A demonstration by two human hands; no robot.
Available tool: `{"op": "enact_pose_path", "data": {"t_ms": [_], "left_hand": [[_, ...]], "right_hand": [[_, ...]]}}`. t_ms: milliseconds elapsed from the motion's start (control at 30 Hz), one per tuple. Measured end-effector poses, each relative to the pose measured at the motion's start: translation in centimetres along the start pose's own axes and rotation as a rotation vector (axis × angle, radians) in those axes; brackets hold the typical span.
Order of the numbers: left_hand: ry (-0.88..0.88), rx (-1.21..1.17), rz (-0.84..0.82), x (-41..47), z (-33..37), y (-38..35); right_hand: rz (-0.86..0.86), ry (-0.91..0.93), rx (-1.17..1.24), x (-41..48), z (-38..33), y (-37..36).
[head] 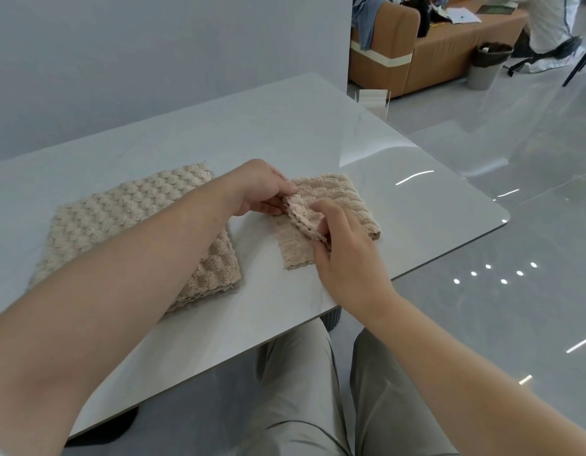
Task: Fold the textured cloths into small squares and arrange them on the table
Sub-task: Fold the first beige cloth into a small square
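Observation:
A small beige textured cloth (342,200) lies partly folded near the table's right end. My left hand (263,189) pinches its raised left edge between thumb and fingers. My right hand (344,248) grips the same bunched fold from the near side, fingers curled over it. A flat layer of that cloth (293,251) sticks out toward me beneath the fold. To the left lies a stack of larger beige bubble-textured cloths (127,218), partly hidden under my left forearm.
The white glossy table (285,133) has a rounded corner at the right and its near edge runs above my knees. Beyond it stand a brown sofa (433,51), a grey bin (490,64) and a seated person (548,24).

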State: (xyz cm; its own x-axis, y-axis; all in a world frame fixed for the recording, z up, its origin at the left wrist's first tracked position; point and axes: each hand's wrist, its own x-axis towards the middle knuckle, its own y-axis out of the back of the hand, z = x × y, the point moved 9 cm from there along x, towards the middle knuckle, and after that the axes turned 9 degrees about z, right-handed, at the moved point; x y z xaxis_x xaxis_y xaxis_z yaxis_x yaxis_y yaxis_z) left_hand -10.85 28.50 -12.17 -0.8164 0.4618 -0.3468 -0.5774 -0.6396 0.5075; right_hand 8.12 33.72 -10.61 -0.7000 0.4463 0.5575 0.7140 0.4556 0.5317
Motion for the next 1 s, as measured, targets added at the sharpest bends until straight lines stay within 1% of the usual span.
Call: {"op": "enact_pose_path", "data": {"t_ms": [100, 200, 333, 433, 500, 633, 900, 1000], "left_hand": [[0.033, -0.015, -0.024, 0.0, 0.1, -0.1], [0.063, -0.035, -0.05, -0.1, 0.1, -0.2], [0.058, -0.015, -0.068, 0.2, -0.1, -0.1], [0.037, -0.017, -0.037, 0.2, -0.1, 0.3], [-0.005, 0.015, 0.018, 0.4, 0.0, 1.0], [-0.131, 0.239, 0.117, 0.9, 0.5, 2.0], [-0.201, 0.31, 0.133, 1.5, 0.3, 2.7], [-0.196, 0.325, 0.142, 1.7, 0.2, 2.7]], "right_hand": [[0.017, 0.149, -0.049, -0.1, -1.1, -0.2], [0.019, 0.31, -0.151, -0.3, -2.8, -0.7], [0.009, 0.419, -0.201, -0.7, -4.2, -1.5], [-0.026, 0.435, -0.222, -1.1, -4.2, -2.2], [-0.042, 0.419, -0.215, -1.1, -3.8, -2.4], [-0.059, 0.399, -0.187, -1.1, -3.5, -2.7], [-0.079, 0.391, -0.172, -1.2, -3.2, -3.0], [-0.096, 0.379, -0.174, -1.2, -3.1, -3.2]]}}
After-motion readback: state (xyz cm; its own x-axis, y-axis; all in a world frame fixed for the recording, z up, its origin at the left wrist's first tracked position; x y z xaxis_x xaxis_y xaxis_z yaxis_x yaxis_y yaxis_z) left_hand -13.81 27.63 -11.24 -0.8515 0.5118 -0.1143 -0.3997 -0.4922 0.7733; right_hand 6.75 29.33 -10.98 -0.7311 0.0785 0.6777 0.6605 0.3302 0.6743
